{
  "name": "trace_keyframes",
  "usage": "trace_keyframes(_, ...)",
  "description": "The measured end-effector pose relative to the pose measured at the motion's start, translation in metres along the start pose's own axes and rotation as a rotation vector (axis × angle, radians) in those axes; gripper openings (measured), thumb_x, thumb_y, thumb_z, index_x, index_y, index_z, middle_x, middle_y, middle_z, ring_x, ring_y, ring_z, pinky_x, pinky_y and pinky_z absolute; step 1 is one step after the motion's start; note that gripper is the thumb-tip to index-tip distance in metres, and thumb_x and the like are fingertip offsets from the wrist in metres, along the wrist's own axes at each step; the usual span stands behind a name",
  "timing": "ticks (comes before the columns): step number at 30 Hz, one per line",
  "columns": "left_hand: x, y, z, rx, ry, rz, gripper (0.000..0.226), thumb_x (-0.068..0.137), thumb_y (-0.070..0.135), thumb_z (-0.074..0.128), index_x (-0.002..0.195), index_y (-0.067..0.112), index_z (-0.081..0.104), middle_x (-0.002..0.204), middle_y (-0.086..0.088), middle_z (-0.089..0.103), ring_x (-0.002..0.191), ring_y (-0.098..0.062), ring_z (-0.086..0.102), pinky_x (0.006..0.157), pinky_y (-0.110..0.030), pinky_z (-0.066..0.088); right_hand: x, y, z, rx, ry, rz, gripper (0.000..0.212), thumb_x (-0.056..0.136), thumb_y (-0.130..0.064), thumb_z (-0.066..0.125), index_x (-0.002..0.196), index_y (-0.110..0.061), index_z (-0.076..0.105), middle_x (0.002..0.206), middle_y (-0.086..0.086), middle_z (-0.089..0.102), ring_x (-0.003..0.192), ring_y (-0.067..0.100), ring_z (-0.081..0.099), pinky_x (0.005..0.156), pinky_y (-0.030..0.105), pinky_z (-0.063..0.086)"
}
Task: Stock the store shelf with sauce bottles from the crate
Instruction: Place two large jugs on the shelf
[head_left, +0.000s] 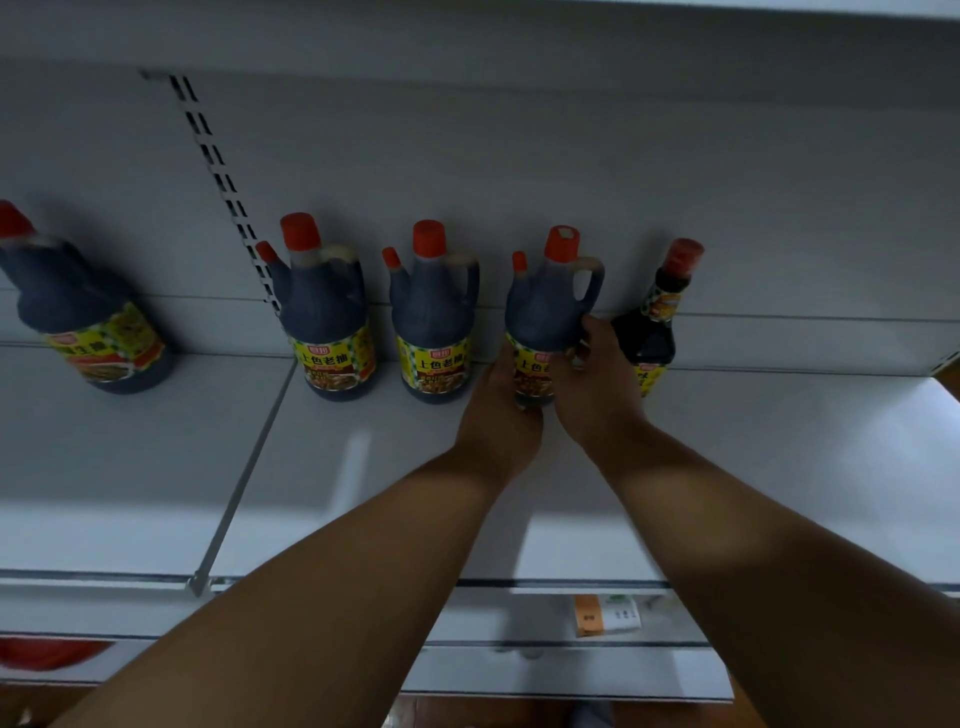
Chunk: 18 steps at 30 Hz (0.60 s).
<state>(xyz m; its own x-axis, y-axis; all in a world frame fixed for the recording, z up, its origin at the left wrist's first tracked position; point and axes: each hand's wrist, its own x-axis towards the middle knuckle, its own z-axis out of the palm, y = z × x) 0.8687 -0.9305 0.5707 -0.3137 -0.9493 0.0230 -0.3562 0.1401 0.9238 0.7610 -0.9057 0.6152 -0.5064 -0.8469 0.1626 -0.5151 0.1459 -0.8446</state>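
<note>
A dark sauce jug (545, 306) with a red cap, a side handle and a yellow label stands at the back of the white shelf (363, 467). My left hand (498, 410) wraps its lower left side. My right hand (592, 379) grips its right side below the handle. Two matching jugs (327, 312) (434, 317) stand upright in a row to its left. Another jug (78, 312) stands further left. A slimmer dark bottle (660, 317) with a red cap stands just right of my right hand. The crate is out of view.
The shelf's back panel (519, 171) rises behind the bottles, with a slotted upright (223, 187) at the left. A divider rail (244, 478) splits the shelf. A price tag (605, 616) sits on the front edge. Something red (47, 652) lies on the shelf below.
</note>
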Motion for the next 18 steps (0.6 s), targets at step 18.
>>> trace_keyframes(18,-0.074,0.018,-0.014,0.149,0.124,-0.022,0.061,0.092,0.011,0.057,0.148,0.019,0.034,0.143,-0.001,0.045,0.123,-0.018,0.052,0.094,-0.019,0.037,-0.047,-0.003,-0.023,-0.222,-0.175,-0.230,0.042,0.089,-0.021,0.056,0.129,-0.013,0.050,0.125,0.010,0.054,0.114,0.027,0.051,0.089,0.036,0.046)
